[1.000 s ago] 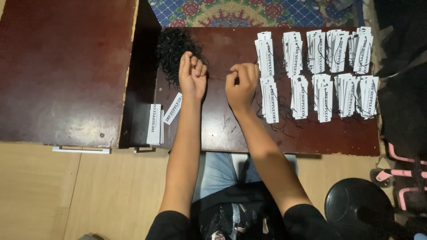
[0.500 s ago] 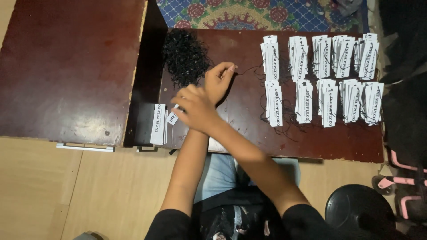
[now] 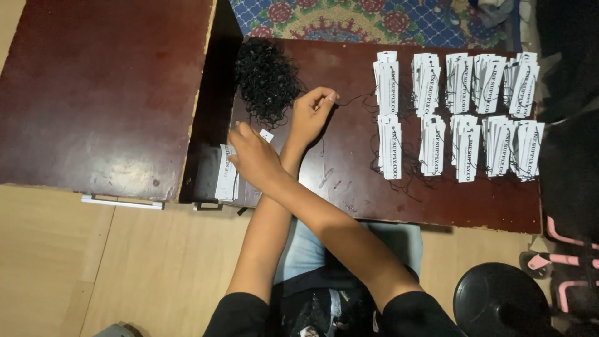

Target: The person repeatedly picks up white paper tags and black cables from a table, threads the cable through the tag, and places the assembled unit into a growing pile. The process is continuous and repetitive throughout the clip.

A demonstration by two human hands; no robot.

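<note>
My arms are crossed over a dark wooden table [image 3: 349, 187]. My left hand [image 3: 312, 115] is beside a tangled pile of black strings [image 3: 267, 78] and pinches one thin black string that trails off to the right. My right hand [image 3: 249, 156] has reached across to the table's left edge. There its fingers close on a white paper tag [image 3: 266, 135], just above a small stack of white tags [image 3: 226, 173].
Two rows of white tag stacks with black strings [image 3: 458, 118] fill the right half of the table. A second dark table [image 3: 100, 93] stands to the left across a narrow gap. A black stool [image 3: 499, 302] is at lower right, and a patterned rug [image 3: 374, 15] lies beyond.
My right hand has moved from the table's middle leftward, crossing over my left arm to the tag stack. My left hand has shifted a little right, still beside the string pile.
</note>
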